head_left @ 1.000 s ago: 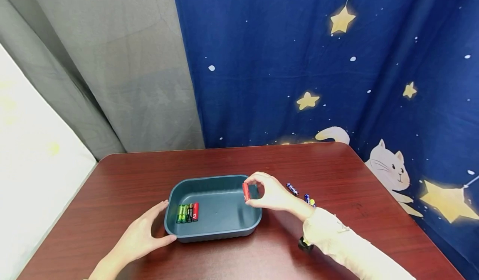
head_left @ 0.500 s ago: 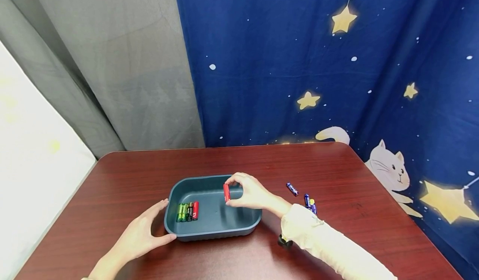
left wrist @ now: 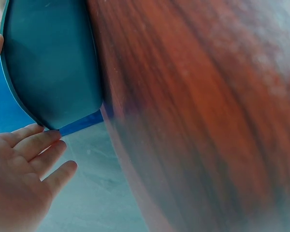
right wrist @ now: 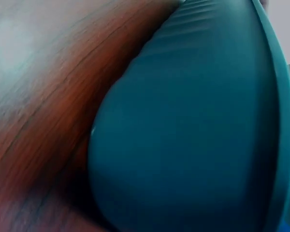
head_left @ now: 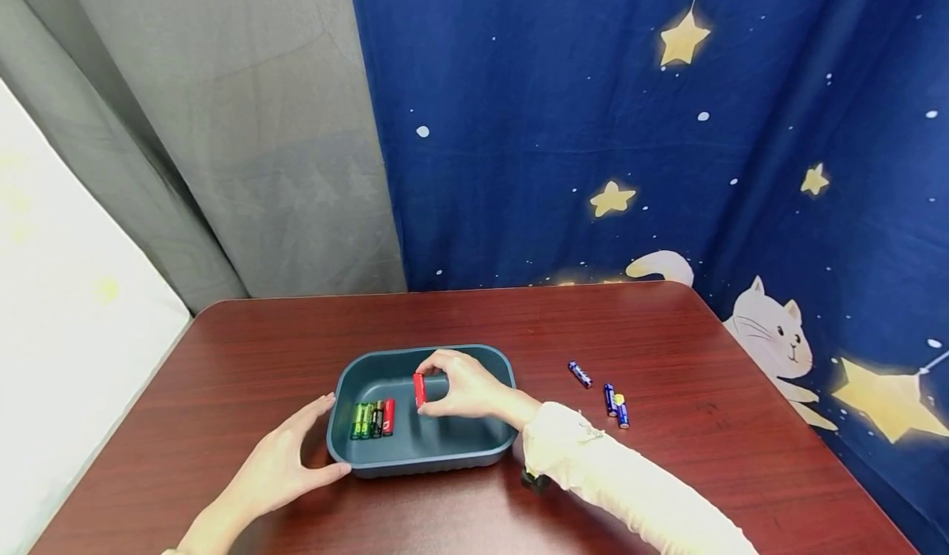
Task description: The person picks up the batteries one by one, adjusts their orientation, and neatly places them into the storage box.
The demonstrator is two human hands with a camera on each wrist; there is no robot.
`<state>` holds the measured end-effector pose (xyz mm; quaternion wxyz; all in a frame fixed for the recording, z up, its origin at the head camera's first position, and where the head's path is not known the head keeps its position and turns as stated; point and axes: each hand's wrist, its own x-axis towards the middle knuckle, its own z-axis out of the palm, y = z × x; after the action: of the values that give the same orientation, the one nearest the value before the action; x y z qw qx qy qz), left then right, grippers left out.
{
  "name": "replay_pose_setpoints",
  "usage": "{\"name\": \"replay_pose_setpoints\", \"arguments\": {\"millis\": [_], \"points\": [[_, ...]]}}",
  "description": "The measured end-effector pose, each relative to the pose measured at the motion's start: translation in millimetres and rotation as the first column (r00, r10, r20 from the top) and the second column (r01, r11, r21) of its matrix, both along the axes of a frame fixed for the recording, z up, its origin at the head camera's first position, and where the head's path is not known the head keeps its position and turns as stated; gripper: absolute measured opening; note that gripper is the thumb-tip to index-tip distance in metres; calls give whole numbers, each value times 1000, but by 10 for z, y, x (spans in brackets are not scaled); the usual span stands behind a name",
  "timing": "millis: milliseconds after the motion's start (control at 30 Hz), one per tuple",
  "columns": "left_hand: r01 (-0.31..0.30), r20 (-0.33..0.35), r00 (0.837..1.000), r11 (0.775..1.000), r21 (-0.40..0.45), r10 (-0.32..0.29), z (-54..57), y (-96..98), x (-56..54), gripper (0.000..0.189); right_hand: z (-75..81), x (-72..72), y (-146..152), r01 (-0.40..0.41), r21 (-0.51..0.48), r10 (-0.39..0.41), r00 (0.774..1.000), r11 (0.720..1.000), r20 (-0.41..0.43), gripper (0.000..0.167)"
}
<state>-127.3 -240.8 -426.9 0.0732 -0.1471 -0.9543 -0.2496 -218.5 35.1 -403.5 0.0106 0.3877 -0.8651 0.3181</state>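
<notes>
Between its thumb and fingers, my right hand (head_left: 463,389) pinches a red battery (head_left: 419,391) above the inside of the blue-green tray (head_left: 489,458). Beside it in the tray's left part lies a row of batteries: green ones (head_left: 362,421), a black one (head_left: 377,419) and a red one (head_left: 389,417). My left hand (head_left: 278,466) touches the tray's left end, fingertips at the back-left rim and thumb at the front-left corner. The left wrist view shows its fingers (left wrist: 38,145) extended against the tray's rim. The tray's outer wall (right wrist: 183,135) fills the right wrist view, hiding the right fingers there.
Three blue batteries lie on the table to the right of the tray: one (head_left: 580,374) farther back, two (head_left: 610,400) side by side. The reddish-brown table (head_left: 296,333) ends at a grey curtain (head_left: 296,168) and a blue starry curtain (head_left: 519,127).
My right hand has moved left over the tray with the red battery, from its right end toward the row of batteries. The left hand has stayed at the tray's left end.
</notes>
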Motion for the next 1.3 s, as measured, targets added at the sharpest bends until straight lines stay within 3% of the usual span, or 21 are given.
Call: {"name": "replay_pose_setpoints", "arguments": {"millis": [467,1067,1300], "points": [[-1,13,1000,1000,-7,1,5,14,-10,89,-100,-8,-308,39,180,-38,999,983,-8,41],[-1,13,1000,1000,-12,1,-38,-11,-19,89,-253,6,-469,130,231,-144,989,964,44,41],[0,12,1000,1000,-15,0,-24,-10,-31,90,-274,5,-496,142,289,-146,989,947,-8,44]]}}
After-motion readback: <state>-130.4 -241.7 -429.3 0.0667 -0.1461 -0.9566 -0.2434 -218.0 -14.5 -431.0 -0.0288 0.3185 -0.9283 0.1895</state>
